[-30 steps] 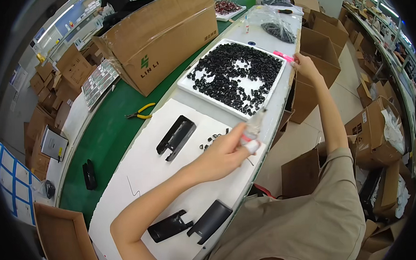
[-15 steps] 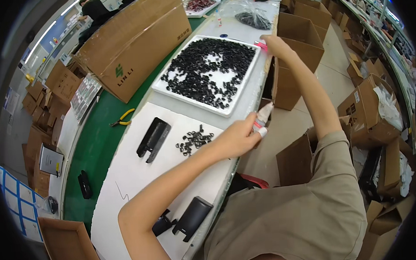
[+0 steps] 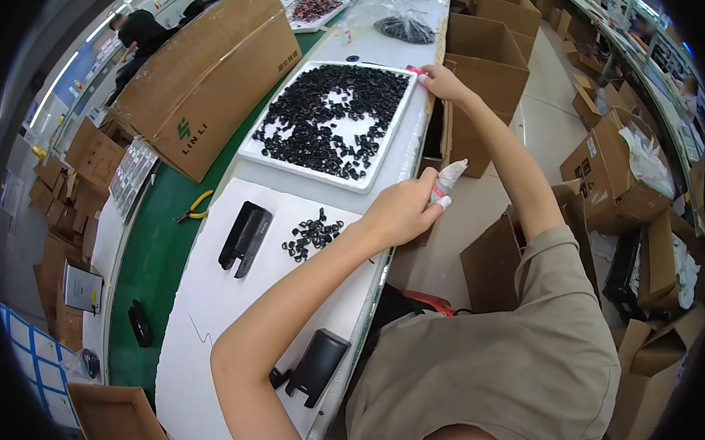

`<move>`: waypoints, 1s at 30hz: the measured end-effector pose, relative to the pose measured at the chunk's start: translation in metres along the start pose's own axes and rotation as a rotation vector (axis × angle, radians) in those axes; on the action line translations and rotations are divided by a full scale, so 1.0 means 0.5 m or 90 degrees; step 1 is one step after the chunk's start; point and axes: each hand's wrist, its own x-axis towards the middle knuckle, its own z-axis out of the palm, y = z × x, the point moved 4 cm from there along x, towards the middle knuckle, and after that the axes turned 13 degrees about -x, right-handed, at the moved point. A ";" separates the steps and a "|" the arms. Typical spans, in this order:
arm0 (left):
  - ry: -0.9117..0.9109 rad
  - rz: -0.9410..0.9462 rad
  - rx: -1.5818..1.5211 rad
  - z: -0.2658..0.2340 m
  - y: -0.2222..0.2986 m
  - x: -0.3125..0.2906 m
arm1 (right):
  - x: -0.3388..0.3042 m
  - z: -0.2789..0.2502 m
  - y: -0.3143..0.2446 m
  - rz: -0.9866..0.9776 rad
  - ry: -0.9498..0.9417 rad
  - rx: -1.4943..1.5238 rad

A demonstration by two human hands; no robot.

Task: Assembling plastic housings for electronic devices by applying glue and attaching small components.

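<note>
My left hand (image 3: 405,208) is closed around a small white squeeze bottle (image 3: 453,171) with a red mark, its tip pointing up and right past the table's edge. At the far right corner of a white tray (image 3: 359,187), my right hand (image 3: 444,84) pinches a small pink piece (image 3: 417,70) whose kind I cannot make out. Many small black parts (image 3: 324,103) cover most of the tray. A smaller pile of black parts (image 3: 312,235) lies on a white board (image 3: 202,282), near a black plastic housing (image 3: 245,236). Another black housing (image 3: 319,366) rests beside my left forearm.
A large cardboard box (image 3: 213,84) stands behind the tray. Yellow-handled pliers (image 3: 196,206) lie on the green mat (image 3: 169,251). Open cartons (image 3: 484,80) line the table's right side. A clear bag of black parts (image 3: 403,29) sits at the far end.
The whole view has shifted, so the table appears further left. Both hands keep their hold, and the bottle has tilted a little more to the right.
</note>
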 end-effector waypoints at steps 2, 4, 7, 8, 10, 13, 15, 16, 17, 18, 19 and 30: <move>0.005 0.063 0.073 0.003 0.005 0.010 | -0.008 -0.008 -0.014 0.012 -0.056 -0.004; 0.020 0.085 0.101 0.012 -0.009 0.008 | -0.030 -0.027 -0.017 -0.002 0.001 -0.060; 0.043 0.124 0.148 0.025 -0.007 -0.001 | -0.094 -0.034 0.018 0.051 0.180 -0.009; 0.057 0.139 0.164 0.027 -0.004 0.000 | -0.123 -0.029 0.045 0.093 0.224 0.091; 0.056 0.112 0.161 0.028 -0.010 0.001 | -0.195 -0.009 0.072 0.242 0.159 0.397; 0.061 0.138 0.216 0.028 -0.002 -0.001 | -0.300 -0.009 0.071 0.224 0.180 0.483; 0.061 0.146 0.236 0.030 -0.004 0.000 | -0.382 -0.001 0.029 0.258 0.186 0.656; 0.059 0.148 0.241 0.031 -0.003 0.002 | -0.421 0.003 0.005 0.252 0.158 0.728; 0.056 0.150 0.246 0.034 -0.001 0.002 | -0.453 0.012 -0.011 0.251 0.130 0.759; 0.059 0.156 0.250 0.036 -0.006 0.002 | -0.481 0.017 -0.037 0.237 0.108 0.755; 0.056 0.160 0.245 0.036 -0.008 0.000 | -0.506 0.022 -0.053 0.239 0.094 0.744; 0.042 0.188 0.301 0.044 -0.012 0.002 | -0.529 -0.057 -0.135 0.168 0.104 0.258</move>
